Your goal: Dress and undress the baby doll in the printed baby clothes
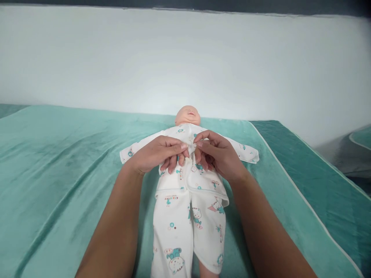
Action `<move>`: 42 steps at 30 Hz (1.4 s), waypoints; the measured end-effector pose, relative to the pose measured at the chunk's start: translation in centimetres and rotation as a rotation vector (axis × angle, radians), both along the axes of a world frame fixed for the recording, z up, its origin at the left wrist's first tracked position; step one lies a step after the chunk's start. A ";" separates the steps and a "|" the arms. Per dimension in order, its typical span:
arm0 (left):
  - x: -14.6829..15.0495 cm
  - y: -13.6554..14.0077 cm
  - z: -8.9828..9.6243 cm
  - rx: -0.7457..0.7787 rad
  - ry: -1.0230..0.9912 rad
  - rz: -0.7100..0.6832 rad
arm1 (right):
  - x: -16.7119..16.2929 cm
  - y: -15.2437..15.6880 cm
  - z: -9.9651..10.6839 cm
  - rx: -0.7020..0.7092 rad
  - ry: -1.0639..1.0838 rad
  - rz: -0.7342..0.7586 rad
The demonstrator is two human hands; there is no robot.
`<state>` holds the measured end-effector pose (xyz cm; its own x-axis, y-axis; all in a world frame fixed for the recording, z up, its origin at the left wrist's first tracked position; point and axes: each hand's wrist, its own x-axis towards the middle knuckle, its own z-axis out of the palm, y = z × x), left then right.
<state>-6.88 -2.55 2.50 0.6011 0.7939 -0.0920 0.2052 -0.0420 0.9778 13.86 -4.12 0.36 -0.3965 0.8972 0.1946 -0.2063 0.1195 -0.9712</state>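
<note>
A baby doll [188, 115] lies on its back with its head at the far end. It wears a white printed baby shirt [174, 183] and matching printed pants [173, 231]. My left hand [168, 152] and my right hand [214, 152] meet over the middle of the shirt's front. Each pinches the fabric between thumb and index finger along the front opening, where a small bunched bit of cloth shows. Whether a tie or a fastener is in it, I cannot make out. The other fingers rest curled on the shirt. Both sleeves stretch out sideways.
A light green plush blanket [72, 173] lies wrinkled under the doll, with a white-edged darker green strip [319, 173] on the right. A white wall [185, 58] rises behind the far edge. Part of another green-covered surface [362, 137] shows at far right.
</note>
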 end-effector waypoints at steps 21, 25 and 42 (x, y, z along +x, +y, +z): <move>0.9 3.7 -4.7 0.671 0.206 0.681 | 0.5 1.0 -1.3 0.391 -0.454 -0.213; 1.5 3.1 -3.9 0.704 0.090 0.477 | 0.3 1.3 -1.7 0.394 -0.331 -0.254; 2.3 3.1 -2.9 0.725 0.238 0.275 | -0.5 1.8 -2.5 0.581 -0.721 -0.484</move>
<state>-4.60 0.51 -0.41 0.4051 0.8217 0.4010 0.4993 -0.5662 0.6559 13.36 -2.28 -2.10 -0.2134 0.8352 0.5069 0.5935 0.5229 -0.6118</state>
